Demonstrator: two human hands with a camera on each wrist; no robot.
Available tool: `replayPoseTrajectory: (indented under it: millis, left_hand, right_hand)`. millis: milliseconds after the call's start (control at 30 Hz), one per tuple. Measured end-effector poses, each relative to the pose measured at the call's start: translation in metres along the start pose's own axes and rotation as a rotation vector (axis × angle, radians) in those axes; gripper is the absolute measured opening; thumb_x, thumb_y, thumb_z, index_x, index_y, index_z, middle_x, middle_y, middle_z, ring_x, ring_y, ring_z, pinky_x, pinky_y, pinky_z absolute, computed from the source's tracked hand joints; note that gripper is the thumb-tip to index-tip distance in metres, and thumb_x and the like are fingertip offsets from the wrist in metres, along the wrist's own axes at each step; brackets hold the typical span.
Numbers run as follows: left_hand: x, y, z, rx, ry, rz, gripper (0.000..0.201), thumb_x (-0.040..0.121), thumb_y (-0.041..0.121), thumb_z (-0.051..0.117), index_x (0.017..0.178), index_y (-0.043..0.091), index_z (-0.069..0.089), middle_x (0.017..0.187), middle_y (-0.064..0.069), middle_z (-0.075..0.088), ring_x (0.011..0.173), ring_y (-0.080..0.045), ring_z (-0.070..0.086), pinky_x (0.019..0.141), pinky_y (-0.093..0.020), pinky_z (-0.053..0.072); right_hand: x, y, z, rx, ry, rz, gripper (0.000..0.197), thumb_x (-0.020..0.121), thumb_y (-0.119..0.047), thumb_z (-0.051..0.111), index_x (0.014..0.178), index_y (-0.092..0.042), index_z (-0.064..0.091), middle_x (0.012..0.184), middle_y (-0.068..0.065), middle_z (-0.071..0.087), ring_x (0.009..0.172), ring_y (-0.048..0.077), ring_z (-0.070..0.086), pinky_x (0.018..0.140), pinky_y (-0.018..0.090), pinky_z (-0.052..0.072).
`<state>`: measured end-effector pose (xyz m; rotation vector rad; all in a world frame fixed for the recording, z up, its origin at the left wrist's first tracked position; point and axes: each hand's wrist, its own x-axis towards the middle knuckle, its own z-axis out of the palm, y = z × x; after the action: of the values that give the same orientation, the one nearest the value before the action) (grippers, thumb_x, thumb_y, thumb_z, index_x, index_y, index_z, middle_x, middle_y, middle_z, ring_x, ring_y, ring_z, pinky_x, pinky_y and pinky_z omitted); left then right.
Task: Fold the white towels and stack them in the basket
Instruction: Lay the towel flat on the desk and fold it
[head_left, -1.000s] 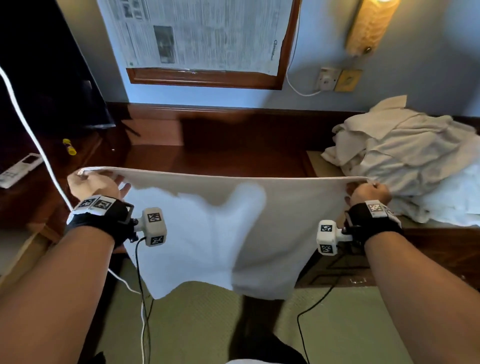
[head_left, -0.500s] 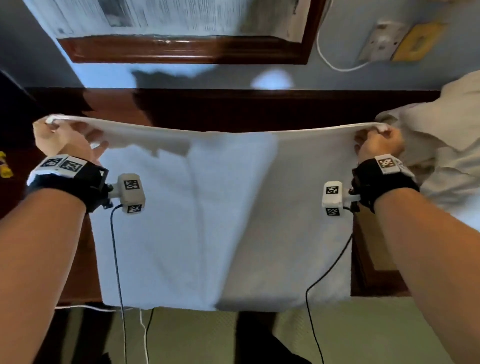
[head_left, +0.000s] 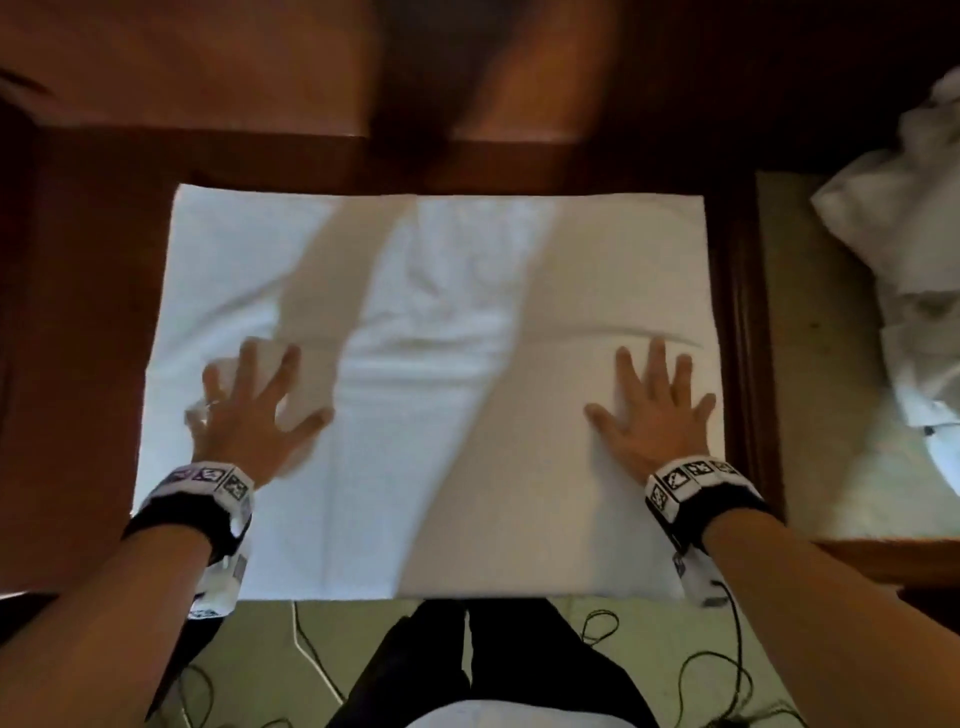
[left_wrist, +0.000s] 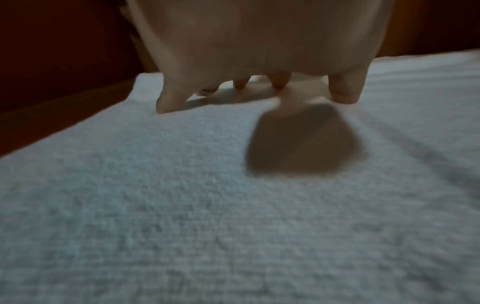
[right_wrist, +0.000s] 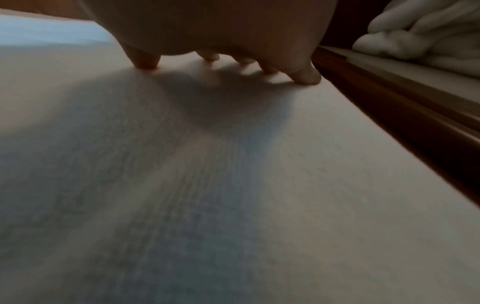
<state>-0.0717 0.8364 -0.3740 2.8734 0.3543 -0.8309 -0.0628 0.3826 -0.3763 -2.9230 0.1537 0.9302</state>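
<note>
A white towel (head_left: 431, 395) lies spread flat on the dark wooden desk (head_left: 78, 338), its near edge hanging a little over the desk's front. My left hand (head_left: 249, 400) rests on its left half with fingers straight and splayed. My right hand (head_left: 654, 400) lies the same way on its right half, near the towel's right edge. In the wrist views the towel (left_wrist: 182, 205) (right_wrist: 311, 185) fills the frame, and the left hand (left_wrist: 259, 82) and right hand (right_wrist: 223, 61) touch it with their fingertips. No basket is in view.
A heap of unfolded white towels (head_left: 904, 291) (right_wrist: 420, 35) lies at the right, on a lower surface beyond the desk's raised wooden edge (head_left: 737, 338). Cables (head_left: 717, 670) trail over the green carpet (head_left: 571, 618) below the desk front. The person's dark trousers (head_left: 467, 665) stand at bottom centre.
The towel, held up by its top corners before, now lies flat on the desk. Both hands have let go of the corners and rest on it with fingers spread.
</note>
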Motion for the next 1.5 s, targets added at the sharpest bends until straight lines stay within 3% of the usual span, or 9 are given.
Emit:
replayPoseTrajectory:
  millis: [100,267,433,533,700,900,1133,1367,1500]
  left_hand:
    - [0.035,0.000,-0.015,0.037,-0.012,0.018,0.098,0.067,0.096,0.024,0.153,0.056,-0.002,0.167,0.012,-0.016,0.152,-0.041,-0.003,0.112,-0.071,0.020]
    - [0.084,0.003,-0.042,-0.036,0.075,0.056,0.085,0.087,0.077,0.047,0.157,0.042,0.013,0.169,0.005,-0.001,0.152,-0.040,0.004,0.117,-0.066,0.019]
    - [0.053,0.000,-0.036,-0.227,0.049,0.009,0.082,0.087,0.067,0.059,0.155,0.029,0.032,0.168,-0.003,0.012,0.153,-0.032,0.015,0.122,-0.052,0.021]
    - [-0.003,0.002,-0.023,-0.134,-0.057,0.006,0.089,0.087,0.068,0.059,0.159,0.037,0.017,0.169,0.000,-0.002,0.154,-0.032,0.006,0.120,-0.059,0.021]
    - [-0.056,-0.020,0.015,0.039,-0.183,0.060,0.099,0.072,0.093,0.032,0.143,0.059,-0.029,0.157,0.011,-0.041,0.152,-0.037,-0.015,0.115,-0.071,0.019]
    - [0.002,-0.016,-0.011,0.039,-0.151,0.059,0.107,0.066,0.094,0.040,0.148,0.058,-0.017,0.163,0.013,-0.026,0.151,-0.041,-0.010,0.111,-0.073,0.024]
    - [0.032,-0.007,-0.040,-0.132,-0.067,0.117,0.105,0.071,0.076,0.066,0.156,0.046,0.012,0.168,0.005,-0.009,0.154,-0.031,-0.006,0.120,-0.065,0.013]
    - [-0.070,-0.020,0.019,0.052,-0.248,0.089,0.094,0.072,0.092,0.034,0.138,0.067,-0.028,0.152,0.011,-0.049,0.151,-0.039,-0.019,0.114,-0.073,0.009]
    - [-0.051,-0.018,0.013,0.072,-0.235,0.071,0.092,0.070,0.094,0.026,0.133,0.067,-0.035,0.149,0.009,-0.052,0.149,-0.042,-0.021,0.114,-0.073,0.016]
  right_hand:
    - [0.029,-0.007,-0.022,0.003,0.008,0.004,0.081,0.091,-0.075,0.023,0.154,-0.039,-0.012,0.160,-0.002,-0.029,0.149,0.036,-0.018,0.114,0.070,0.003]
    - [0.080,-0.026,-0.057,0.069,0.025,0.020,0.080,0.093,-0.066,0.038,0.155,-0.038,-0.004,0.162,-0.002,-0.024,0.150,0.035,-0.016,0.115,0.069,0.004]
    - [0.044,-0.041,-0.042,0.129,0.002,0.103,0.078,0.095,-0.059,0.041,0.155,-0.035,-0.001,0.164,0.002,-0.020,0.150,0.032,-0.015,0.117,0.064,0.006]
    - [-0.017,-0.037,-0.009,0.135,-0.011,0.113,0.077,0.095,-0.060,0.038,0.156,-0.034,-0.002,0.164,0.005,-0.019,0.150,0.033,-0.016,0.118,0.063,0.007]
    - [-0.077,-0.015,0.032,0.089,-0.107,0.073,0.081,0.092,-0.073,0.024,0.152,-0.039,-0.018,0.159,0.002,-0.033,0.148,0.036,-0.023,0.118,0.063,0.005]
    - [-0.008,-0.020,-0.001,0.076,-0.033,0.053,0.083,0.091,-0.073,0.032,0.153,-0.041,-0.012,0.160,0.000,-0.029,0.147,0.036,-0.023,0.117,0.066,0.003]
    - [0.040,-0.041,-0.035,0.087,-0.031,0.094,0.082,0.092,-0.066,0.042,0.155,-0.038,-0.002,0.163,0.002,-0.021,0.149,0.036,-0.016,0.116,0.066,0.008]
    - [-0.080,-0.018,0.025,0.070,-0.111,0.070,0.078,0.094,-0.071,0.022,0.152,-0.040,-0.020,0.158,0.002,-0.035,0.146,0.034,-0.027,0.118,0.063,0.001]
    - [-0.063,-0.016,0.024,0.084,-0.097,0.079,0.080,0.093,-0.071,0.027,0.151,-0.042,-0.020,0.157,-0.001,-0.036,0.146,0.035,-0.028,0.117,0.066,0.004]
